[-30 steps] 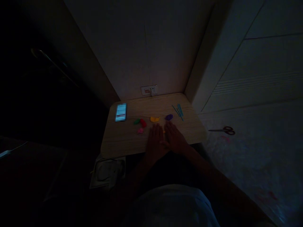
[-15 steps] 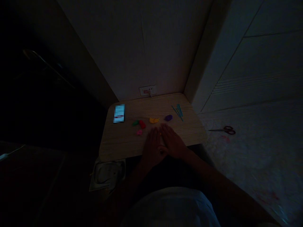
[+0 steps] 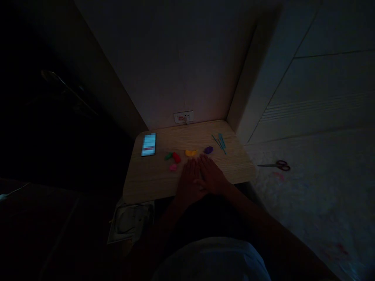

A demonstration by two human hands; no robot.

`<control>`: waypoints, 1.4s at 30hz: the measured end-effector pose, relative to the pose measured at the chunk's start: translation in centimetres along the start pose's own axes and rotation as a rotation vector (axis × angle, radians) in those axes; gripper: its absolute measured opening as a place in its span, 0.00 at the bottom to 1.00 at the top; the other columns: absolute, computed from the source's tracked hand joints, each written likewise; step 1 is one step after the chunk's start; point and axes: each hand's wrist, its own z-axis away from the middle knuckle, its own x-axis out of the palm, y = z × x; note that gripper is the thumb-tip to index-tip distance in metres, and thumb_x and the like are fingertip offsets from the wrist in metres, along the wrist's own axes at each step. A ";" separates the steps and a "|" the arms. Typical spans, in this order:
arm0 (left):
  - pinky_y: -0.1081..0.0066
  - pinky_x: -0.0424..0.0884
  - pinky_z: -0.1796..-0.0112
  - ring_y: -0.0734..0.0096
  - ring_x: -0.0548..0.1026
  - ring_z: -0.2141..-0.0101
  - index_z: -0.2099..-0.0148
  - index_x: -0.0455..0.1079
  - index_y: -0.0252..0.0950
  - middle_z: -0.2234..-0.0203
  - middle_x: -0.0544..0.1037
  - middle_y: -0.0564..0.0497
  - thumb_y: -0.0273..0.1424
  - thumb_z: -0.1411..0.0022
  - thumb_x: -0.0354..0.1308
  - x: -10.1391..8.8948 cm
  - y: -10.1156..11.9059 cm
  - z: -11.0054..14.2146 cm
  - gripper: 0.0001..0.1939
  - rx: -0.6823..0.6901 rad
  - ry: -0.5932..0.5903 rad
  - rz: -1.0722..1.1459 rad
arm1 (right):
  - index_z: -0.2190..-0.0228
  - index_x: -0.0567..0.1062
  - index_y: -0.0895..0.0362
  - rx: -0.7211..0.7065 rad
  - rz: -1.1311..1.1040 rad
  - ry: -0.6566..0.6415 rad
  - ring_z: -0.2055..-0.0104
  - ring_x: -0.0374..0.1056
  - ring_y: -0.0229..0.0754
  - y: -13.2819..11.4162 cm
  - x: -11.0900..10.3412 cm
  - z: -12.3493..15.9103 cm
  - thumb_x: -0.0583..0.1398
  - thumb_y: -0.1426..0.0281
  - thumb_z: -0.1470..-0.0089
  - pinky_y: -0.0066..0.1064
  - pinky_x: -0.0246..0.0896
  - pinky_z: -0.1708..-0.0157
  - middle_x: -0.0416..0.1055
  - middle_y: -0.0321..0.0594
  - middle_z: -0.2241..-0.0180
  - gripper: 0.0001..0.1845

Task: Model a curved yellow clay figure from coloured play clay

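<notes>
Head view, dim. Left hand and right hand both palm-down at the near edge of the wooden tabletop, side by side, thumbs crossing. Grip: fingers straight, not curled round anything; can't tell if something sits under the palms.

Yellow clay piece on the tabletop just beyond the left fingertips. Purple clay lump just past the right fingertips. Left of the hands: red clay piece right up by green clay piece, contact unclear; pink clay lump just nearer the person.

Teal modelling tools far right on the top, phone lit, screen pixelated, far left. Wall socket behind. Scissors off the table, right, on the pale floor.
</notes>
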 end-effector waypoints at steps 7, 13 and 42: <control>0.41 0.47 0.31 0.33 0.41 0.27 0.26 0.48 0.21 0.27 0.48 0.28 0.45 0.44 0.61 -0.8 2.4 3.4 0.52 -0.030 -0.025 -0.061 | 0.31 0.56 0.73 -0.021 0.056 -0.011 0.23 0.35 0.65 -2.0 -0.9 4.0 0.51 0.41 0.36 0.60 0.42 0.29 0.43 0.68 0.27 0.53; 0.38 0.49 0.32 0.31 0.41 0.27 0.26 0.49 0.22 0.27 0.49 0.27 0.42 0.44 0.59 -0.3 2.4 3.1 0.50 -0.041 -0.016 -0.082 | 0.30 0.54 0.71 -0.021 0.042 -0.023 0.23 0.35 0.64 -1.7 -0.9 4.2 0.51 0.41 0.36 0.60 0.43 0.29 0.44 0.66 0.27 0.52; 0.39 0.52 0.33 0.32 0.50 0.29 0.27 0.54 0.29 0.28 0.56 0.32 0.44 0.37 0.60 -1.5 2.2 4.0 0.43 -0.062 -0.021 -0.093 | 0.29 0.52 0.66 -0.044 0.063 -0.058 0.24 0.40 0.61 -1.2 -2.1 5.5 0.52 0.48 0.33 0.58 0.44 0.30 0.46 0.62 0.27 0.45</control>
